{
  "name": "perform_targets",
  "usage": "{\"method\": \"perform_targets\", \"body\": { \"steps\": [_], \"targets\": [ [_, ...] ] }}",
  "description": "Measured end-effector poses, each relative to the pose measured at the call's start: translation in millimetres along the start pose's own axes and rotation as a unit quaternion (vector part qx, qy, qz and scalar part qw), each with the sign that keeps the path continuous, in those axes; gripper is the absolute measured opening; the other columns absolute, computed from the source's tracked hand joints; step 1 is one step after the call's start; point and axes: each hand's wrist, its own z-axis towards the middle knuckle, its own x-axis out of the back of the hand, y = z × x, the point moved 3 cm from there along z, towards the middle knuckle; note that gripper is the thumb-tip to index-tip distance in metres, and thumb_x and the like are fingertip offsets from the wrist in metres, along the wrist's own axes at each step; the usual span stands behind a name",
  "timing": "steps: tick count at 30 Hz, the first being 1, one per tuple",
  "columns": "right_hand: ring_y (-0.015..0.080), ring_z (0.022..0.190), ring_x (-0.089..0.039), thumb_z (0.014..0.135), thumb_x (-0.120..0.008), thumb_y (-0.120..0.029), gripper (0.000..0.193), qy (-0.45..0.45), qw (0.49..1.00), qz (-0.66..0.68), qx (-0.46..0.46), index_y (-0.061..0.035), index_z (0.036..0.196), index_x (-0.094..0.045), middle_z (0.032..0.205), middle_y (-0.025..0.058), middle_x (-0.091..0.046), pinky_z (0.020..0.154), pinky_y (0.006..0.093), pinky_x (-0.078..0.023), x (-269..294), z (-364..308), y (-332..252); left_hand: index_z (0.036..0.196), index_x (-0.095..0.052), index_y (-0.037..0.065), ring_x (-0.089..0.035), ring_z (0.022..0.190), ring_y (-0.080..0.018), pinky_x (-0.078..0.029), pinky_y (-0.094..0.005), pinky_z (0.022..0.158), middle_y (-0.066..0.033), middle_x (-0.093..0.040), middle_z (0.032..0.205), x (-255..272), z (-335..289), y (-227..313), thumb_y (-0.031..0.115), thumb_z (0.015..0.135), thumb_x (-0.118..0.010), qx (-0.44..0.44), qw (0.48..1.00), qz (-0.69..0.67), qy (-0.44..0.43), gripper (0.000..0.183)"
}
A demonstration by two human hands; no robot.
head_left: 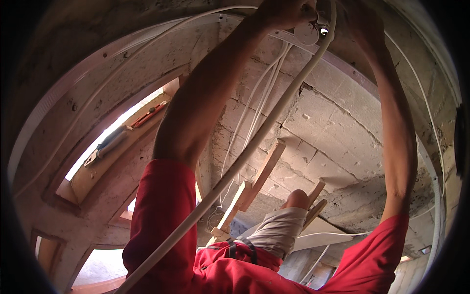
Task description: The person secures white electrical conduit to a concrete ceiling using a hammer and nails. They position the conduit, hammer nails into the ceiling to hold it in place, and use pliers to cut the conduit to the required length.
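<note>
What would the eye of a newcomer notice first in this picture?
Probably the thick pale tube, sweeping from lower left to the top, between the raised left hand and right hand. Next, the bright red sleeves on both sides below. At left, a red tool lies on a ledge.

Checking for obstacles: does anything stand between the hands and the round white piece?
Nothing visible separates the left hand from the round white piece. In the picture, the thick pale cable passes between that piece and the right hand; its depth is unclear.
</note>
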Motion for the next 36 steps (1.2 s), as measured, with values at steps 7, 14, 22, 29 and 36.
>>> {"method": "perform_targets", "body": {
  "steps": [7, 14, 22, 29, 36],
  "targets": [
    [0.0297, 0.093, -0.071, 0.096, -0.058, -0.021, 0.03, -0.011, 0.988, -0.026, 0.152, -0.0191, 0.124, -0.069, 0.115, 0.0132, -0.067, 0.071, 0.0442, -0.059, -32.0, 24.0, 7.0, 0.119, -0.07, 0.003, -0.073, 0.085, -0.0209, -0.058, -0.0359, 0.075, -0.0103, -0.077, 0.094, -1.4, -10.9, -27.8, 0.029, 0.095, -0.074, 0.087, 0.989, -0.121, 0.011, 0.036],
    [0.0301, 0.089, -0.071, 0.096, -0.058, -0.018, 0.027, -0.044, 0.987, -0.04, 0.151, -0.0177, 0.12, -0.071, 0.113, 0.0117, -0.068, 0.069, 0.0413, -0.06, -29.0, 24.0, 14.4, 0.115, -0.072, 0.0, -0.072, 0.088, -0.0185, -0.06, -0.0321, 0.074, -0.0113, -0.074, 0.105, -8.7, -21.2, -28.4, 0.033, 0.1, -0.07, 0.062, 0.96, -0.259, 0.086, 0.036],
    [0.0339, 0.101, -0.071, 0.092, -0.069, -0.022, 0.024, 0.046, 0.953, 0.287, 0.081, -0.0099, 0.112, -0.074, 0.108, 0.0179, -0.074, 0.087, 0.0455, -0.059, -15.7, 9.9, 4.1, 0.114, -0.069, -0.005, -0.072, 0.086, -0.0181, -0.06, -0.0306, 0.072, -0.0119, -0.073, 0.1, -7.9, -21.2, -22.0, 0.038, 0.102, -0.065, 0.147, 0.948, -0.262, 0.1, 0.044],
    [0.0337, 0.096, -0.073, 0.091, -0.073, -0.027, 0.022, -0.105, 0.923, 0.37, -0.016, -0.0116, 0.107, -0.077, 0.103, 0.0154, -0.076, 0.087, 0.0433, -0.059, -13.7, 12.1, -21.6, 0.109, -0.071, -0.002, -0.071, 0.086, -0.0171, -0.059, -0.0306, 0.073, -0.011, -0.073, 0.099, -17.3, -20.3, -35.4, 0.035, 0.102, -0.064, 0.146, 0.932, -0.323, 0.077, 0.039],
    [0.0331, 0.094, -0.074, 0.091, -0.074, -0.023, 0.019, -0.039, 0.926, 0.376, 0.002, -0.0115, 0.105, -0.078, 0.101, 0.0139, -0.077, 0.082, 0.043, -0.059, -7.0, 5.6, -26.4, 0.106, -0.073, -0.001, -0.071, 0.089, -0.0179, -0.059, -0.0309, 0.078, -0.0107, -0.074, 0.098, -21.0, -27.4, -29.8, 0.037, 0.1, -0.068, 0.146, 0.906, -0.38, 0.115, 0.039]
  ]
}}
